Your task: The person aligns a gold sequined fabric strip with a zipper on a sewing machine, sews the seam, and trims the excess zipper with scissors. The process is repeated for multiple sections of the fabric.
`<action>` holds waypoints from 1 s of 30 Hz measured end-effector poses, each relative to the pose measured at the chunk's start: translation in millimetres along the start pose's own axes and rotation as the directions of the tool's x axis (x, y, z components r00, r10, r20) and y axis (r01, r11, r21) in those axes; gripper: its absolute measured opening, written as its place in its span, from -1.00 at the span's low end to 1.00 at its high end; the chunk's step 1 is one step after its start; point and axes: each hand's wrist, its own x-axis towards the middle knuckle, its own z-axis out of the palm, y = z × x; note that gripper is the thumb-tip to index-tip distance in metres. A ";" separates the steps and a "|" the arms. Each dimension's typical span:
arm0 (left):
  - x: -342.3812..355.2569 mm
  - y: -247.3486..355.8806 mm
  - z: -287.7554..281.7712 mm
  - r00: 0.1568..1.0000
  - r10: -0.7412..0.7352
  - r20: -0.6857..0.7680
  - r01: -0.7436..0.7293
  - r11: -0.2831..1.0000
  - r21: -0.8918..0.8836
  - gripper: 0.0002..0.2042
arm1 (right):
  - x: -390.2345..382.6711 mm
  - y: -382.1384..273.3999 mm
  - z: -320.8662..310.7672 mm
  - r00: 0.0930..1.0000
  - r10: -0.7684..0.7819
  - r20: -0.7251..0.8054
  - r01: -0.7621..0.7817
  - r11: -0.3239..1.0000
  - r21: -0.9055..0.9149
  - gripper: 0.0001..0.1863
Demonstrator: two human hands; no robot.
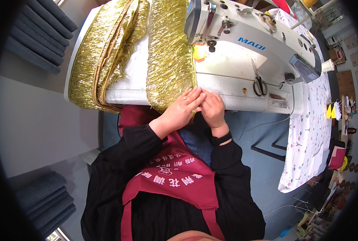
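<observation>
My left hand [181, 109] and my right hand [212, 109] meet at the front edge of the white sewing table [235, 96], fingers pinched together on something small that I cannot make out. A strip of gold fringe trim [169, 56] runs from the sewing machine [243, 36] down over the table edge, ending right beside my left hand. More folded gold fringe [102, 56] lies piled on the table's left side.
Black scissors [260, 85] lie on the table right of my hands. A patterned white cloth [311, 128] hangs over the right end. Stacks of dark grey fabric [40, 32] sit at upper left and a dark grey stack [44, 199] at lower left.
</observation>
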 end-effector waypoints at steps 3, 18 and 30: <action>2.6 -1.6 -0.3 1.000 0.001 -0.001 -0.001 1.000 0.016 -0.48 | 1.8 1.2 0.5 1.000 -0.005 0.007 0.005 1.000 -0.003 -0.78; 6.9 -5.6 -6.7 0.999 0.025 0.026 -0.028 0.993 0.113 -0.45 | 1.1 2.0 0.5 0.999 -0.024 0.044 0.025 1.000 -0.005 -0.74; 7.0 -5.1 -7.3 0.999 0.013 0.036 -0.017 0.993 0.116 -0.45 | -4.8 3.3 2.7 0.999 -0.044 0.013 0.044 0.999 0.000 -0.73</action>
